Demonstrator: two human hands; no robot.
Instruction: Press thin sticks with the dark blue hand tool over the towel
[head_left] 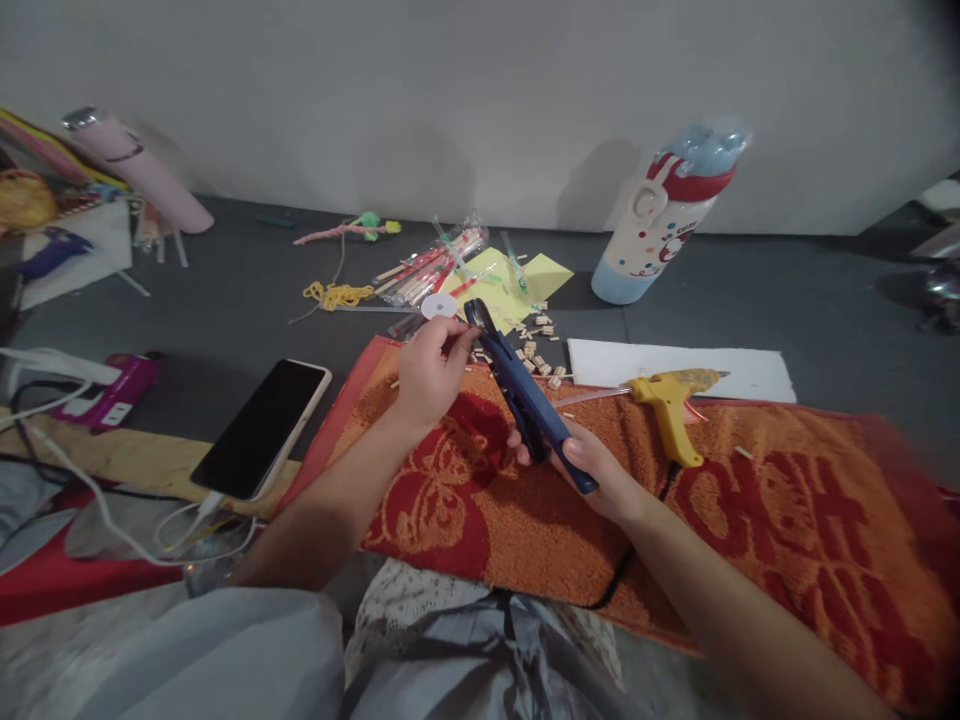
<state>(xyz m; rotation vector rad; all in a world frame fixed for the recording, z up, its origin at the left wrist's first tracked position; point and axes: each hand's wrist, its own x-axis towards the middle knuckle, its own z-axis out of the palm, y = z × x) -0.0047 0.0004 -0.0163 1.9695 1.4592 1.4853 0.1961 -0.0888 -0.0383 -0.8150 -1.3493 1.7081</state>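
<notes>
Dark-blue two-handled tool (538, 402) is slanting above the orange towel (555, 540), its head pointing away from the person and its handles parting slightly. The right hand (604, 472) is curling around the handle end, mostly closed, with the thumb lying over the upper handle and the fingers reaching toward the lower one. The left hand (431, 372) is pinching with thumb and fingertips drawn together right beside the tool's head; whether anything small is sitting in that pinch, I cannot tell. Those fingertips are looking like the main worry: if the right hand were squeezing while they were lying in the way, skin could be getting nipped. A loose grip at the handle end could be letting the tool twist, since its head is hanging well beyond that hand. Small wooden pieces (531, 352) are lying scattered just past the towel's edge, where a brushing wrist could be sending them astray. Near the right hand, the yellow glue gun (669, 390) is resting on the towel; its black cord (619, 578) is running under the right forearm, so a snag could be dragging it.
</notes>
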